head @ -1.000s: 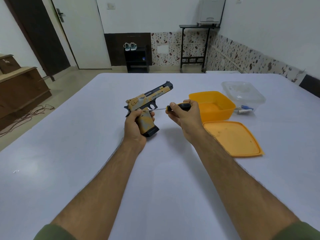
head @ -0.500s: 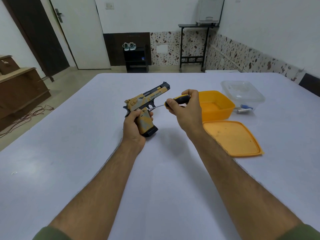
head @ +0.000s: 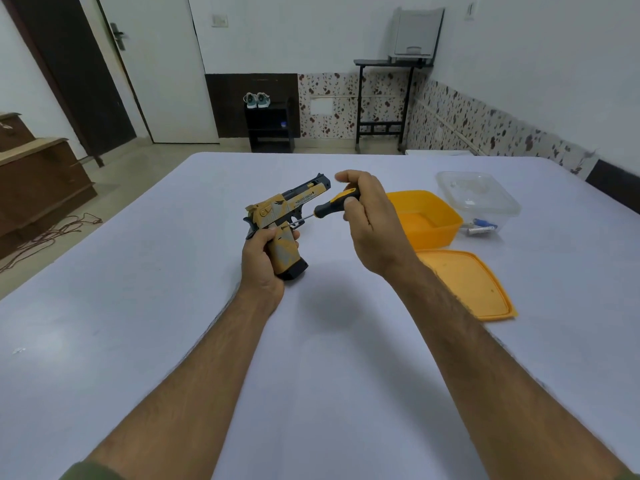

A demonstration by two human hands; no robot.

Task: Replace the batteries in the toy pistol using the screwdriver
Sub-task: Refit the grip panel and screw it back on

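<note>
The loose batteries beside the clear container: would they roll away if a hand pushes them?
Probably yes. The batteries look like small cylinders lying on their sides on the smooth table. The clear container beside them might stop rolling that way. They look stiff and easy to pinch.

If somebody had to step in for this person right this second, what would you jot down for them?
Left hand: grips the toy pistol by its handle, held upright above the table.
Right hand: holds the screwdriver, tip against the pistol near the trigger.
Nearby: open orange box, its lid flat in front of it, batteries beside a clear container.
Done: tool lined up on the pistol.
Left: whether any screw is out cannot be told; the pistol looks closed, so unscrew, open, swap batteries, close.
</note>
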